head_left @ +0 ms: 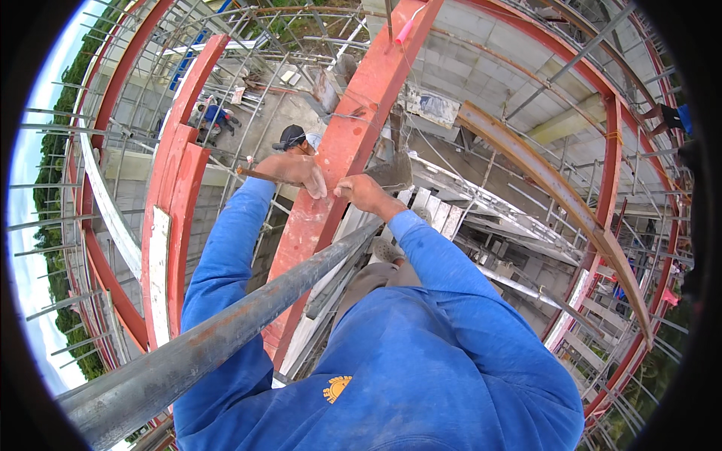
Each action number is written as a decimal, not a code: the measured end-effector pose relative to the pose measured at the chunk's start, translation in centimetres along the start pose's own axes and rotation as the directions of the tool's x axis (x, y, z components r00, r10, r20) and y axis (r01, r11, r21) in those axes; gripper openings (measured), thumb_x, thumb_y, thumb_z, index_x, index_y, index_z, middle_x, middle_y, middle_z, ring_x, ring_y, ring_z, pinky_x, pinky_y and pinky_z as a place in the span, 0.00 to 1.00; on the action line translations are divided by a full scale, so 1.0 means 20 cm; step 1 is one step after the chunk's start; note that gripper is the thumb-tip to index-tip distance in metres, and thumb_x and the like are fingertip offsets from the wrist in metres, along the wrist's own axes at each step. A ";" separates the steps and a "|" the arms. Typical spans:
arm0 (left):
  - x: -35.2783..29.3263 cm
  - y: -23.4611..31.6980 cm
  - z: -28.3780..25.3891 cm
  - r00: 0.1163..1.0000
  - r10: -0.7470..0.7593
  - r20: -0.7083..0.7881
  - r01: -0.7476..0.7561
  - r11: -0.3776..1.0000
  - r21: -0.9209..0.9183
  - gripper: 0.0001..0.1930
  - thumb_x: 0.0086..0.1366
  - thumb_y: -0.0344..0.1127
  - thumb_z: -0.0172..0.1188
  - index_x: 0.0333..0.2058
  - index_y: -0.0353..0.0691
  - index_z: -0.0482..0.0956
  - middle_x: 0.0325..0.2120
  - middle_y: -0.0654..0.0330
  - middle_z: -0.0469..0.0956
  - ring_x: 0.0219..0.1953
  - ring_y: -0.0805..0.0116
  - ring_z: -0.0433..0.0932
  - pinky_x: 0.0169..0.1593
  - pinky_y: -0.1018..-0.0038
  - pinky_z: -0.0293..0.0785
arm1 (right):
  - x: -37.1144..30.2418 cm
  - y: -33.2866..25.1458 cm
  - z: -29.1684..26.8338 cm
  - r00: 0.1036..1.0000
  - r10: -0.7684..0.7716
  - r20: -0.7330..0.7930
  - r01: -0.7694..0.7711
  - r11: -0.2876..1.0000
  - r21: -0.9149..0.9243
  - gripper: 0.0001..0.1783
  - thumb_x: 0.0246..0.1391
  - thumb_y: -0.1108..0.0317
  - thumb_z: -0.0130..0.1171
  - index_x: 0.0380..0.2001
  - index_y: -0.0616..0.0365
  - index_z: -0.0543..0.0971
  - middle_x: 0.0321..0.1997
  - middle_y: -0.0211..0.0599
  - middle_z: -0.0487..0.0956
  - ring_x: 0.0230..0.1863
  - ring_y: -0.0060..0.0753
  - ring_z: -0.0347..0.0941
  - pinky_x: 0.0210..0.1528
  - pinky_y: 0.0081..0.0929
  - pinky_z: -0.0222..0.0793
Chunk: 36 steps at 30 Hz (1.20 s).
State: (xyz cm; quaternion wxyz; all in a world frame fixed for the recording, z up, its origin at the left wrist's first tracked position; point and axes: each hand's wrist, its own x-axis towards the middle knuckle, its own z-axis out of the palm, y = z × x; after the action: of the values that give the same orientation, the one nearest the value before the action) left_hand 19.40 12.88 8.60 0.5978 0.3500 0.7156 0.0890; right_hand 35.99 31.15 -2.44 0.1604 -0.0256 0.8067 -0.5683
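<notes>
Beam (352, 146), red and sloping, ran beneath the right hand (364, 193) — fingertips pinched together — and the left hand (302, 172); whether the left closed on the brown rod (258, 176) there, I couldn't tell.

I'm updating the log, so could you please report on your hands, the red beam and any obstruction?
Left hand, right hand close together over red beam. Grip unclear. Grey pipe crosses in front of left sleeve.

Two grips (301, 170) (365, 194), one orange emblem (337, 388)
</notes>
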 end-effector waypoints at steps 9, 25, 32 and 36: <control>-0.03 -0.37 0.22 0.734 -0.265 -0.625 0.016 0.927 -0.374 0.10 0.67 0.38 0.69 0.36 0.35 0.86 0.27 0.61 0.83 0.28 0.71 0.80 0.32 0.68 0.75 | -0.04 -0.05 0.11 0.988 -0.153 0.016 0.154 0.987 -0.050 0.15 0.70 0.55 0.60 0.37 0.56 0.82 0.35 0.50 0.81 0.42 0.59 0.77 0.47 0.51 0.71; -0.33 0.07 1.32 0.494 -0.422 -0.760 -0.087 0.846 -0.526 0.18 0.73 0.38 0.65 0.58 0.39 0.80 0.38 0.52 0.84 0.41 0.61 0.83 0.47 0.63 0.79 | -0.47 0.04 0.17 0.945 -0.300 0.132 0.316 0.941 -0.119 0.12 0.67 0.59 0.62 0.45 0.53 0.88 0.46 0.40 0.87 0.52 0.50 0.79 0.58 0.48 0.71; -0.30 0.20 1.36 0.223 -0.200 -0.954 0.079 0.979 -0.187 0.26 0.68 0.38 0.69 0.64 0.50 0.79 0.48 0.54 0.85 0.51 0.60 0.86 0.53 0.64 0.83 | -0.37 0.03 0.14 0.938 -0.252 0.239 0.301 0.933 -0.196 0.11 0.66 0.61 0.63 0.44 0.53 0.88 0.45 0.42 0.86 0.50 0.54 0.80 0.55 0.49 0.73; -0.24 0.15 1.31 0.397 0.078 -0.915 0.163 0.975 0.154 0.22 0.70 0.37 0.65 0.62 0.51 0.82 0.56 0.53 0.83 0.59 0.56 0.83 0.60 0.62 0.81 | -0.37 0.04 0.14 0.927 -0.301 0.224 0.339 0.927 -0.159 0.10 0.65 0.62 0.64 0.42 0.54 0.88 0.43 0.42 0.86 0.49 0.55 0.80 0.54 0.49 0.74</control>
State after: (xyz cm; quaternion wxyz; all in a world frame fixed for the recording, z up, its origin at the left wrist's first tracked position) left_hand 44.91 4.47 6.98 0.0665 0.2883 0.9396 0.1718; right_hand 43.86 30.47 -2.27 0.1404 -0.2285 0.8235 -0.4998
